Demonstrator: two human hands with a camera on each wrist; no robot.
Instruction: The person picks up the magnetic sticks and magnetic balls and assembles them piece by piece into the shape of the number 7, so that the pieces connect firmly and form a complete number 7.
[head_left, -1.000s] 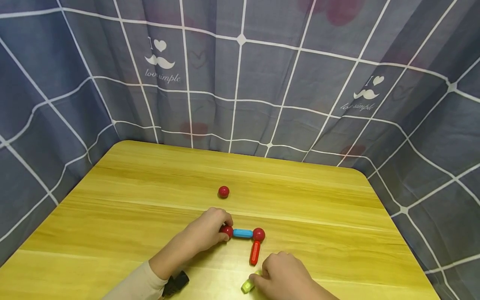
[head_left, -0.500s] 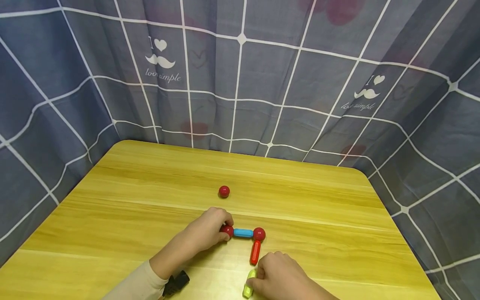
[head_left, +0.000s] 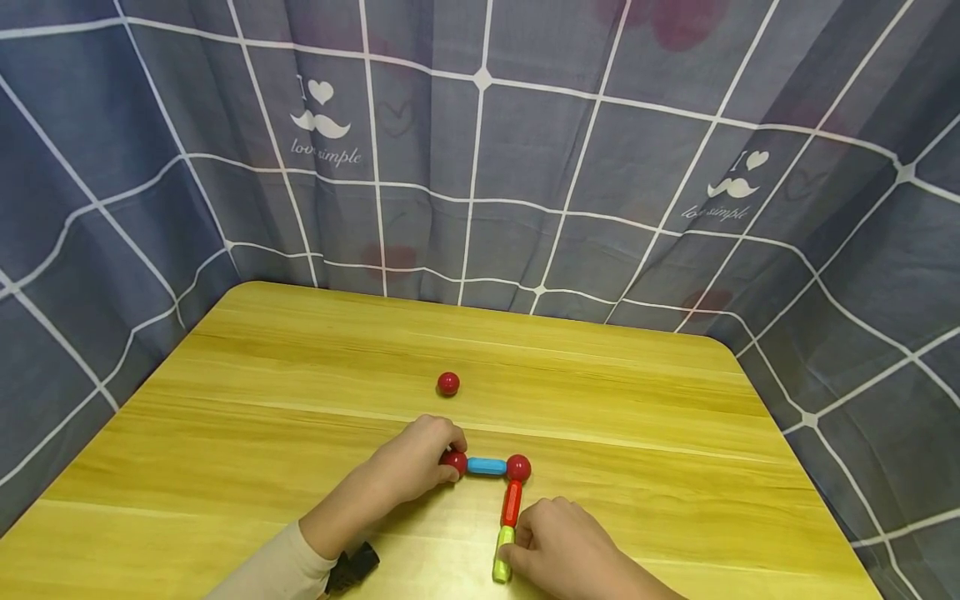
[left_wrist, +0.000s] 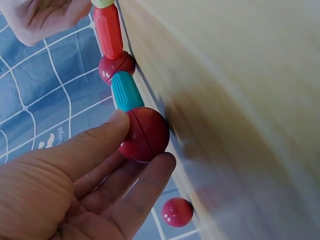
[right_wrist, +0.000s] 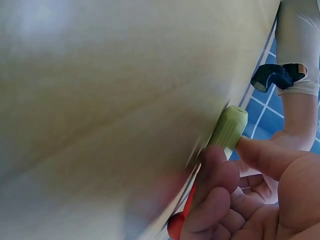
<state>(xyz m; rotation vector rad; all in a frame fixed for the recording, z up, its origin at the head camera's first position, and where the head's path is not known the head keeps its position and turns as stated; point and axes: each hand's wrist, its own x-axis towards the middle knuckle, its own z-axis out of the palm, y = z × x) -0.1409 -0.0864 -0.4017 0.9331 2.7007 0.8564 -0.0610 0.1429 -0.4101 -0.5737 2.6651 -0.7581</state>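
My left hand (head_left: 414, 457) pinches a red ball (left_wrist: 148, 134) between thumb and fingers at the left end of a chain on the table. From that ball a blue rod (head_left: 487, 467) runs right to a second red ball (head_left: 518, 467). A red rod (head_left: 512, 504) extends from there toward the near edge. At its near end sits a yellow-green rod (head_left: 503, 554), end to end with it. My right hand (head_left: 564, 546) pinches this yellow-green rod between thumb and fingers, as the right wrist view also shows.
A loose red ball (head_left: 448, 383) lies farther back on the wooden table (head_left: 300, 350). Grey-blue checked curtains (head_left: 420, 150) hang along the back and sides of the table. A black wrist camera (head_left: 352, 568) is strapped at the left sleeve.
My right hand has turned the yellow-green rod into line with the red rod and moved it forward until their ends meet. The left hand has stayed in place on its ball.
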